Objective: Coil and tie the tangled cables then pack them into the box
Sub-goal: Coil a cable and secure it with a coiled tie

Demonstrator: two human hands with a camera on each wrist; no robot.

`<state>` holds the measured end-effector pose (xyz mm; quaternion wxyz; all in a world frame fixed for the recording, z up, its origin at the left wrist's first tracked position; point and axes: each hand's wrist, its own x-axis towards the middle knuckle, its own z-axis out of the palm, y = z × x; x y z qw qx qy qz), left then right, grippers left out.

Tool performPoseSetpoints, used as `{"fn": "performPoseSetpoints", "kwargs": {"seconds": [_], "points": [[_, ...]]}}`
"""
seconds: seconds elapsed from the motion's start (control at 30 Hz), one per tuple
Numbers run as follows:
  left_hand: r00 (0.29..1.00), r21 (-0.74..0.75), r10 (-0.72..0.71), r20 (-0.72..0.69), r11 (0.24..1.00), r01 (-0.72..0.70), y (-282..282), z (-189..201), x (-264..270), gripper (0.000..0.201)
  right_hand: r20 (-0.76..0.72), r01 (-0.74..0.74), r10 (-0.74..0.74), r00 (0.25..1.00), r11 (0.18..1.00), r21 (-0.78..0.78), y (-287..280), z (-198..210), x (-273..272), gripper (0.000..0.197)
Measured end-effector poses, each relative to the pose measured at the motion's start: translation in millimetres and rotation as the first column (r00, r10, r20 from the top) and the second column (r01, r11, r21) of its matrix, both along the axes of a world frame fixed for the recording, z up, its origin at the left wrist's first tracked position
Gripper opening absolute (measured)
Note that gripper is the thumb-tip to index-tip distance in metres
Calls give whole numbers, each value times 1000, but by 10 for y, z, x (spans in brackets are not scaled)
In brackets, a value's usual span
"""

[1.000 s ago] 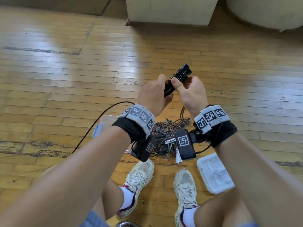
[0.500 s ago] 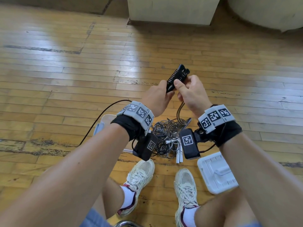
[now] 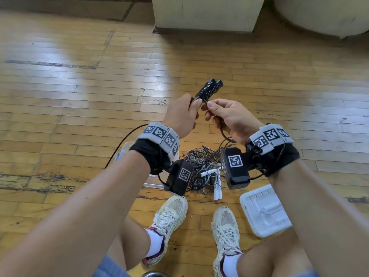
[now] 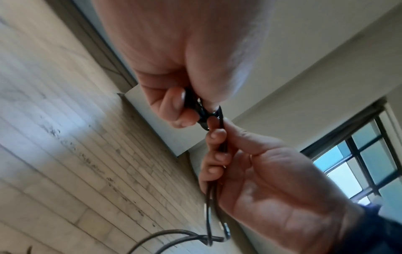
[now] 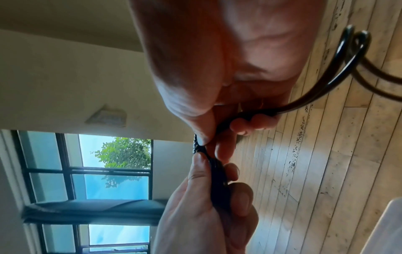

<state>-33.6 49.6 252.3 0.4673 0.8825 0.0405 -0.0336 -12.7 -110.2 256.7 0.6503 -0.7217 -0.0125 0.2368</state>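
A black cable bundle (image 3: 208,89) with tight wraps round its middle is held up in front of me by both hands. My left hand (image 3: 194,103) grips the bundle's lower end (image 4: 202,111). My right hand (image 3: 209,108) pinches the cable's loose tail (image 4: 222,142) right beside it, and the tail loops down below the palm (image 5: 348,60). A tangled pile of thin cables (image 3: 201,166) lies on the floor below the hands. The clear box (image 3: 124,146) sits on the floor, mostly hidden behind my left wrist.
A white lid (image 3: 263,210) lies on the floor by my right knee. White cable ends (image 3: 216,188) stick out of the pile near my shoes (image 3: 171,216). A pale cabinet (image 3: 205,15) stands at the far end of the wooden floor.
The bundle has tilted slightly to the left. My right hand's pinch has shifted down towards the bundle's base. Both hands keep their hold.
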Motion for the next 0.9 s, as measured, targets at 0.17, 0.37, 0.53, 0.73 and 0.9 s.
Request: {"fn": "performPoseSetpoints", "kwargs": {"seconds": [0.17,0.37,0.53,0.73,0.9], "points": [[995,-370,53,-83,925,-80,-57,66,-12,40,-11,33,-32,999,998,52,-17,-12,20,24],[966,-672,-66,-249,730,-124,-32,114,-39,39,-12,130,-129,992,991,32,-12,-27,49,29],[924,-728,-198,-328,676,-114,45,141,-39,43,-50,197,-192,980,970,139,-4,-56,40,46],[981,-331,-50,-186,944,-15,14,69,15,37,41,327,-327,944,945,-12,16,-112,50,35],[980,433,-184,72,891,135,5,-97,-35,35,46,378,-376,925,925,-38,41,-160,62,46]]}}
